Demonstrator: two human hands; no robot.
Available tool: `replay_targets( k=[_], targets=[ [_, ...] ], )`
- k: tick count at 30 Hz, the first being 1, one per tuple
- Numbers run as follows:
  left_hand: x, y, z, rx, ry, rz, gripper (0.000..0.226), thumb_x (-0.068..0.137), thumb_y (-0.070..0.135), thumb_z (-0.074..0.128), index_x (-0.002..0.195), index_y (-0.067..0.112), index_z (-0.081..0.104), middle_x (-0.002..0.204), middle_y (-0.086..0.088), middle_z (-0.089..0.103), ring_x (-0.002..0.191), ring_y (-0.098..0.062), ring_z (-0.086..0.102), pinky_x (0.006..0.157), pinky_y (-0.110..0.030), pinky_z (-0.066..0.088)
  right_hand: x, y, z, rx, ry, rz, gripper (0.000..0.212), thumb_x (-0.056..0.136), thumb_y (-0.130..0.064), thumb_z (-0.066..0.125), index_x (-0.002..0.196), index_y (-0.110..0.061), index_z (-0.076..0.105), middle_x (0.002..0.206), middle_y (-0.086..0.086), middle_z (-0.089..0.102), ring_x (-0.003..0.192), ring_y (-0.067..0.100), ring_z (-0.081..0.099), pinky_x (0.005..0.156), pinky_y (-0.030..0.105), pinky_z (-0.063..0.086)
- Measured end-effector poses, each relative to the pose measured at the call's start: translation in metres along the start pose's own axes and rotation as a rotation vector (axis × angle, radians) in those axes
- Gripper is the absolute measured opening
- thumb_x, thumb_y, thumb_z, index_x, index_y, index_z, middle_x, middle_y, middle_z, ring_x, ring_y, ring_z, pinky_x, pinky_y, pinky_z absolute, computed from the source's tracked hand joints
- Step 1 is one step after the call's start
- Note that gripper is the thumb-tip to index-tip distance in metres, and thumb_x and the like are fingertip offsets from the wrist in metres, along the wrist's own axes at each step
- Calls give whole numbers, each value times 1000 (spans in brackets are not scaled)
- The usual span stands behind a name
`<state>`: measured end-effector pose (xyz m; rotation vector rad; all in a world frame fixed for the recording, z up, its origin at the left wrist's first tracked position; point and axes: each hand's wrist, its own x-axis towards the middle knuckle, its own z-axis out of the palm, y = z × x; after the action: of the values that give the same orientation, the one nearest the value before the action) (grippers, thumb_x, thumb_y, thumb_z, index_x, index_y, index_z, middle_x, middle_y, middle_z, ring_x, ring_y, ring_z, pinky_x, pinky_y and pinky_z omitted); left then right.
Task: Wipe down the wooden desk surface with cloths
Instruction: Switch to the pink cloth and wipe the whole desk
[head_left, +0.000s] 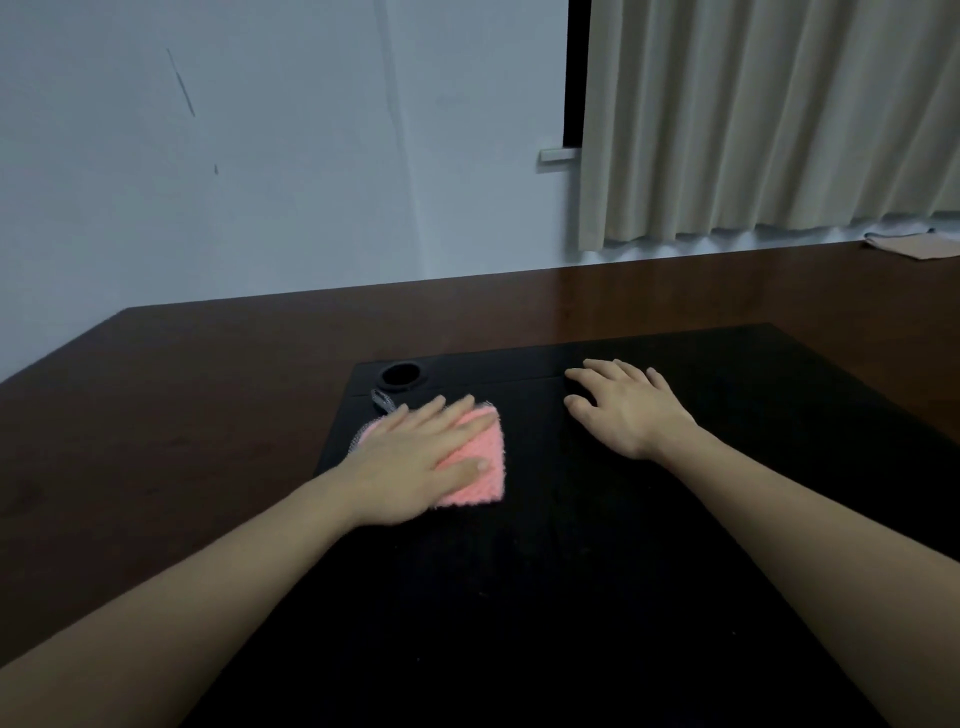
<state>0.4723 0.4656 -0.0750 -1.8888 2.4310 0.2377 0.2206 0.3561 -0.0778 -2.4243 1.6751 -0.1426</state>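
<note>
Both bare forearms extend from the near edge of the frame over a black mat (545, 597) that covers the near centre of the wooden desk (182, 415).

Left hand (415, 457): laid flat, palm down, fingers straight and slightly spread, pressing on a pink cloth (480, 467). The cloth lies on the left part of the mat, close to the mat's left edge. A grey mesh backing and a small grey loop (383, 399) show at the cloth's far left corner.

Right hand (623, 405): palm down, fingers spread and relaxed, resting on a dark cloth that is hard to separate from the black mat; its outline cannot be determined. The two hands are well apart, with bare mat between them.

A round black recess (400, 375) sits at the mat's far left corner, just beyond the pink cloth.

Open brown desk surface surrounds the mat to the left, right and far side. The desk's left edge runs diagonally; its far edge meets a pale wall (260, 156).

Far right: a beige curtain (779, 119) hangs to just above the desk, with a dark window strip (576, 73) at its left side. A pale flat item (914, 245) lies on the far right corner of the desk.
</note>
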Motion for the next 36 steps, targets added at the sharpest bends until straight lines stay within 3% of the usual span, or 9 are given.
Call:
replay_targets(
  k=[4,8,11,18,22,26,31,36],
  targets=[
    [48,-14,-5,27,42,-160,65,101,66,17,159,43,-1,169,10,-7,156,-19,-4,124,-46,-2,-1,0,-1,2,5,0,56,106,-51,27,159,-34,25,169,-4,16,156,24,7,125,52,4],
    [74,-5,-6,8,57,-246,60,105,57,19,161,40,2,170,6,-6,157,-21,-4,124,-49,-4,-2,-2,-2,-2,-5,-5,56,106,-50,26,159,-33,24,169,-4,15,156,24,6,125,54,3],
    [61,1,-4,3,51,-217,60,106,57,17,160,40,0,170,6,-7,157,-21,-4,125,-48,-4,-2,-5,-3,-5,-20,0,55,107,-49,26,159,-33,24,169,-3,15,156,25,7,124,54,4],
    [-32,5,6,15,20,36,60,103,62,18,155,49,-9,164,19,-18,151,-5,-16,123,-36,-11,6,-7,-6,38,-17,30,53,105,-49,36,155,-33,34,165,-2,24,153,28,18,123,57,8],
    [-55,-37,1,8,-8,-33,61,100,65,17,153,53,-10,162,22,-18,150,-4,-15,120,-32,-10,11,-18,-7,42,7,50,53,103,-54,37,152,-32,39,163,0,30,152,31,20,120,65,6],
    [-24,-73,-3,37,5,-199,67,98,70,13,158,45,-6,167,13,-12,156,-17,-6,124,-44,-2,12,-51,0,-3,47,-77,54,104,-54,33,154,-34,34,165,-5,28,156,26,8,118,67,-2],
    [19,-80,-7,-8,64,-339,61,105,59,18,161,40,-1,170,6,-7,157,-22,-3,124,-49,0,12,-104,13,-40,13,-234,55,104,-53,36,157,-35,30,167,-9,21,157,23,4,118,68,-5],
    [8,-70,-6,-6,60,-288,61,105,58,15,160,40,-5,169,5,-11,156,-21,-6,124,-48,-2,30,-130,12,1,-2,-291,54,106,-43,38,158,-33,28,168,-8,19,157,21,4,120,65,0]
  ],
)
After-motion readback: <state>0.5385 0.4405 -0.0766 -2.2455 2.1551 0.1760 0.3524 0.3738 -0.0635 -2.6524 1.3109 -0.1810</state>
